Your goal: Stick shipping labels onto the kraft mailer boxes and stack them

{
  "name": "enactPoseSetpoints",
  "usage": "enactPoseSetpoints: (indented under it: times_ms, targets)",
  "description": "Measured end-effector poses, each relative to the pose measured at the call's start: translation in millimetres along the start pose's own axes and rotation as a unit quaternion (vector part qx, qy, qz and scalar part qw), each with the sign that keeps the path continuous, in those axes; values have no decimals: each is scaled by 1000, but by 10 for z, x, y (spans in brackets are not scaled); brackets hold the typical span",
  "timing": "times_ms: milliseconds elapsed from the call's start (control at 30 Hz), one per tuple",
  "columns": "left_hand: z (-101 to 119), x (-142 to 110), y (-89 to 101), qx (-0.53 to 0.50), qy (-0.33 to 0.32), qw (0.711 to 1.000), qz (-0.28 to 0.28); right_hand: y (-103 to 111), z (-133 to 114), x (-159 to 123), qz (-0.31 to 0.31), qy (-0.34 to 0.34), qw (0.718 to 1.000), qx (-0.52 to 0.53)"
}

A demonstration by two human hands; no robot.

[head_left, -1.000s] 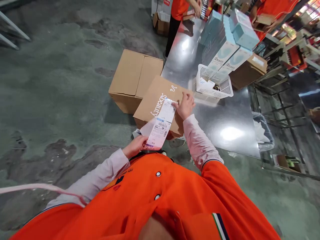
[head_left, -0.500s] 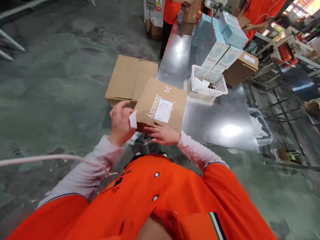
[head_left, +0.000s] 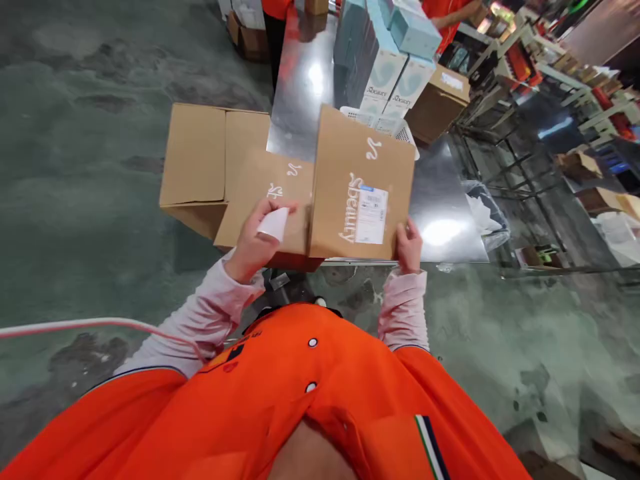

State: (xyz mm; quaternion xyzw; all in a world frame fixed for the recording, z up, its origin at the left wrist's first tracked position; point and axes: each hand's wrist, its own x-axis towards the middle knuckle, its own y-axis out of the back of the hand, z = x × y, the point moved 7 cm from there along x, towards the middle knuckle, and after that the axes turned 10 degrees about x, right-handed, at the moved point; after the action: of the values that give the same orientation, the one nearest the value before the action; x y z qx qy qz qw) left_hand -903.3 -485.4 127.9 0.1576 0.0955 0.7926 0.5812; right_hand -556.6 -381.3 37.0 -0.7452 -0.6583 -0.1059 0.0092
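Note:
A brown cardboard box [head_left: 350, 167] printed with white "Sbeauty" lettering is tipped up on its near edge, its face toward me. A white shipping label [head_left: 371, 215] is stuck on that face. My right hand [head_left: 409, 245] grips the box's lower right corner. My left hand [head_left: 257, 240] presses against the box's left side, next to a second printed box [head_left: 265, 200]. Its fingers are curled around a white strip of label backing paper [head_left: 274, 224].
A plain brown carton [head_left: 200, 160] stands on the floor to the left. The shiny metal table [head_left: 300, 100] carries a white plastic basket [head_left: 400, 130], stacked pale blue product boxes [head_left: 390, 60] and another brown carton [head_left: 437, 103]. People in orange stand at the far end.
The label went from held in both hands to stuck on the box. The box has since been tipped up from lying flat, my right hand moving to its lower right corner.

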Motion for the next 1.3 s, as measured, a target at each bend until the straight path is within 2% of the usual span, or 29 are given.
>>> enactPoseSetpoints:
  times_ms: [67,100,133,167,200,233,267,300,333,367,400,433,467,500,533,567,633,667,733,767,833,900,933,1000,1067,1133,1233,1267,1300]
  targets:
    - [165,-60,-127,-144,67,984,-78,638,152,186,44,-47,998,-29]
    - [230,-96,-190,-194,109,968,-116,869,224,265,54,-80,993,-68]
    - [295,-137,-254,-230,145,950,-151,1019,263,329,62,-105,985,-123]
    - [364,-179,-325,-258,172,933,-180,1064,254,375,67,-110,975,-179]
    - [437,-216,-401,-285,188,918,-200,974,195,401,57,-90,970,-219]
    - [514,-241,-479,-315,193,906,-208,745,94,395,24,-48,972,-228]
    - [590,-251,-558,-346,192,895,-208,404,-39,339,-27,8,978,-205]
    - [656,-246,-631,-374,187,886,-201,-38,-186,215,-119,64,981,-138]
    - [707,-225,-685,-397,182,880,-188,-508,-327,18,-231,95,967,-48]
    - [744,-185,-705,-411,173,878,-170,-946,-442,-229,-342,93,934,35]
    - [761,-133,-679,-413,164,884,-146,-1301,-534,-480,-425,69,897,105]
    - [757,-82,-608,-394,157,897,-124,-1575,-591,-710,-483,28,860,160]
    - [727,-36,-473,-339,151,924,-90,-1765,-615,-895,-517,-21,831,202]
    - [682,-7,-272,-257,145,955,-41,-1880,-608,-1019,-526,-68,816,230]
    - [630,-11,-26,-164,143,976,21,-1936,-575,-1087,-516,-107,813,247]
    - [595,-53,248,-65,134,984,95,-1950,-528,-1108,-492,-135,821,255]
    - [629,-225,699,108,55,966,227,-1925,-440,-1093,-437,-162,847,256]
    - [663,-316,789,162,-8,956,246,-1919,-415,-1095,-419,-166,855,256]
    - [633,-446,714,206,-109,956,179,-1943,-424,-1145,-405,-161,862,259]
    - [542,-482,620,196,-114,966,126,-1960,-457,-1177,-399,-150,866,262]
    - [237,-515,446,116,-26,992,50,-1961,-556,-1198,-369,-116,886,255]
    - [-45,-552,312,36,69,997,25,-1898,-693,-1141,-322,-64,921,208]
    - [-142,-571,245,7,94,995,15,-1860,-778,-1099,-310,-34,934,173]
    - [-263,-609,132,-35,104,994,7,-1823,-965,-1040,-336,26,936,100]
    - [-354,-656,65,-56,109,992,35,-1819,-1114,-1037,-391,69,917,42]
    - [-436,-706,37,-48,119,987,93,-1804,-1180,-1047,-410,81,908,8]
    - [-515,-730,28,-37,124,980,155,-1812,-1151,-1021,-385,61,921,12]
    - [-540,-706,9,-48,122,981,143,-1843,-1127,-993,-381,59,922,23]
    - [-575,-667,-29,-67,125,984,108,-1889,-1099,-943,-381,61,922,30]
